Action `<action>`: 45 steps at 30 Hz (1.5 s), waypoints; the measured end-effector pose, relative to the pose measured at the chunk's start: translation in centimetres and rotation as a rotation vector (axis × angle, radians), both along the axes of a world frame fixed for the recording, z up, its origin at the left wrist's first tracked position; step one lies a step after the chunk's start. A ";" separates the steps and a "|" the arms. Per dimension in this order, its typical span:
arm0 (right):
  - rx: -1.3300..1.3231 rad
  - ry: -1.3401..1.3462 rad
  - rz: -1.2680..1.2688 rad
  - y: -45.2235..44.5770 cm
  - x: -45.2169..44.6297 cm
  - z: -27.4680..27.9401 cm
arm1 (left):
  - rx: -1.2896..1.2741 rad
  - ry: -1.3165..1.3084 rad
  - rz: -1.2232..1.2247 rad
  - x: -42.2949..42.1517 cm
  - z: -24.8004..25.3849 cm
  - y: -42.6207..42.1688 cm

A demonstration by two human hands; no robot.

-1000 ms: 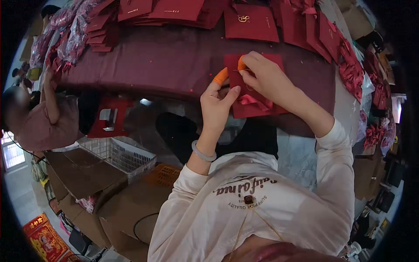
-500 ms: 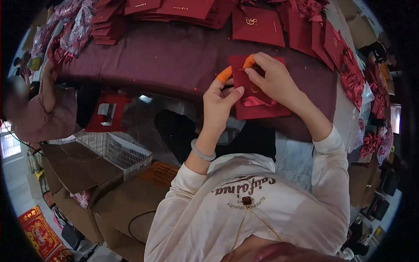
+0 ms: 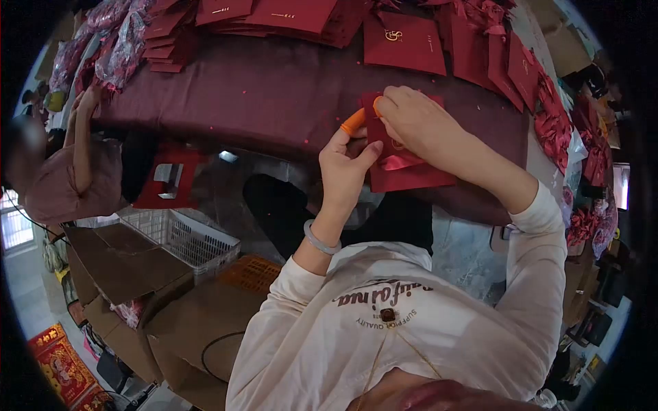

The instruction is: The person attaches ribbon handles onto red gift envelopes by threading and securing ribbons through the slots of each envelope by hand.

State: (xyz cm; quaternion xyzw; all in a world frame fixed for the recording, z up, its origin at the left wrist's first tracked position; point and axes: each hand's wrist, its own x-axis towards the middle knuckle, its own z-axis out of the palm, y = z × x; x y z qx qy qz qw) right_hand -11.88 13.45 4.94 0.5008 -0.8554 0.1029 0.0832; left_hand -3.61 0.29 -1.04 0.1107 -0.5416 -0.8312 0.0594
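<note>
A flat red paper piece (image 3: 411, 179) with a small gold mark lies at the near edge of the table, and a shiny red ribbon (image 3: 401, 162) crosses its face. My left hand (image 3: 346, 154) grips its left edge, the thumb on top and the fingers behind. An orange finger cot (image 3: 354, 122) covers the left index finger. Over the upper part of the paper, my right hand (image 3: 419, 127) is closed in a pinch, with another orange cot (image 3: 377, 105) on a fingertip. What the right fingers hold is hidden by the hand.
Stacks of red printed paper pieces (image 3: 291, 15) line the far side of the dark red tablecloth (image 3: 226, 89). Red ribbon bundles (image 3: 550, 130) hang at the right. Another person (image 3: 65, 161) sits at the left. Cardboard boxes (image 3: 127, 264) and a white crate (image 3: 199, 240) stand below.
My right hand has turned palm-down and its wrist has moved right, covering more of the paper. My left hand stays nearly still. The other person's arms have shifted.
</note>
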 end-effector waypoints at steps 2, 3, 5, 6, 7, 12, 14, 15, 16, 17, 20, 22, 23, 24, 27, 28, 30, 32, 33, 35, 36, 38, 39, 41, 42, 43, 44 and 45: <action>0.023 0.043 0.023 0.1 -0.2 0.0 | -0.017 0.013 0.011 0.1 0.0 0.0; 0.048 0.085 0.048 0.1 -0.3 0.0 | -0.027 0.008 0.008 0.2 0.0 -0.1; 0.046 0.127 0.100 0.1 -0.6 -0.2 | -0.035 0.002 0.009 0.2 0.0 -0.1; 0.045 0.167 0.147 0.1 -0.7 -0.2 | -0.056 0.002 0.005 0.1 -0.2 -0.1; 0.044 0.169 0.150 0.0 -0.6 0.0 | -0.077 0.002 0.001 0.0 -0.4 -0.1; 0.258 0.306 0.237 -0.7 -0.4 0.8 | -0.133 0.082 -0.006 0.0 -0.6 0.0; 0.201 0.189 0.217 -0.6 -0.9 0.3 | -0.210 0.110 -0.012 0.1 -0.8 0.1; 0.145 0.071 0.203 -0.4 -1.2 0.1 | -0.258 0.136 -0.004 0.0 -1.1 0.2; 0.148 0.074 0.205 -0.3 -1.3 0.1 | -0.306 0.162 0.006 0.1 -1.2 0.2; 0.050 -0.156 0.079 -0.1 -1.4 0.0 | -0.303 0.162 0.011 0.1 -1.3 0.2; -0.101 -0.445 -0.095 0.4 -1.5 -0.7 | -0.324 0.168 0.034 0.3 -0.5 0.2; -0.155 -0.504 -0.148 0.4 -1.6 -0.7 | -0.268 0.153 0.009 0.2 -0.4 0.3; -0.095 -0.468 -0.132 0.3 -1.7 -0.4 | -0.268 0.154 0.008 0.2 -0.4 0.3; -0.037 -0.432 -0.116 0.2 -1.7 -0.2 | -0.283 0.134 0.006 0.3 -0.4 0.2; -0.053 -0.312 -0.023 0.2 -0.8 -0.6 | -0.293 0.118 -0.004 0.3 -0.5 0.2; -0.055 -0.309 -0.020 0.1 -0.9 -0.8 | -0.284 0.121 -0.014 0.4 -0.7 0.1; -0.047 -0.195 0.084 0.3 -1.2 -1.0 | -0.250 0.111 -0.002 0.2 -1.0 0.1; -0.176 -0.333 0.037 0.5 -1.4 -1.1 | -0.216 0.098 0.009 0.1 -0.9 0.0; -0.305 -0.472 -0.017 0.5 -1.4 -1.0 | -0.128 0.087 -0.002 0.1 -0.7 -0.1; -0.440 -0.592 -0.096 0.4 -1.2 -0.8 | -0.039 0.078 -0.010 0.1 -0.2 0.0; -0.578 -0.714 -0.180 0.4 -1.2 -0.8 | -0.015 0.073 -0.010 0.1 0.0 0.2; -0.525 -0.654 -0.217 0.8 -1.5 -1.2 | 0.004 0.068 -0.013 0.2 0.1 0.1; -0.479 -0.625 -0.203 0.9 -1.5 -1.6 | -0.014 0.060 -0.017 0.1 0.0 0.1; -0.436 -0.596 -0.192 1.0 -1.3 -1.9 | -0.033 0.051 -0.024 0.1 -0.2 0.1; -0.429 -0.572 -0.175 0.8 -1.2 -1.9 | -0.037 0.050 -0.020 0.1 -0.3 0.1; -0.423 -0.550 -0.158 0.7 -0.9 -1.9 | -0.041 0.047 -0.016 0.1 -0.3 0.1; -0.426 -0.553 -0.159 0.7 -0.7 -2.1 | -0.044 0.044 -0.018 0.2 -0.3 0.1; -0.428 -0.543 -0.164 0.6 -0.5 -2.4 | -0.049 0.070 -0.018 0.2 -0.2 0.1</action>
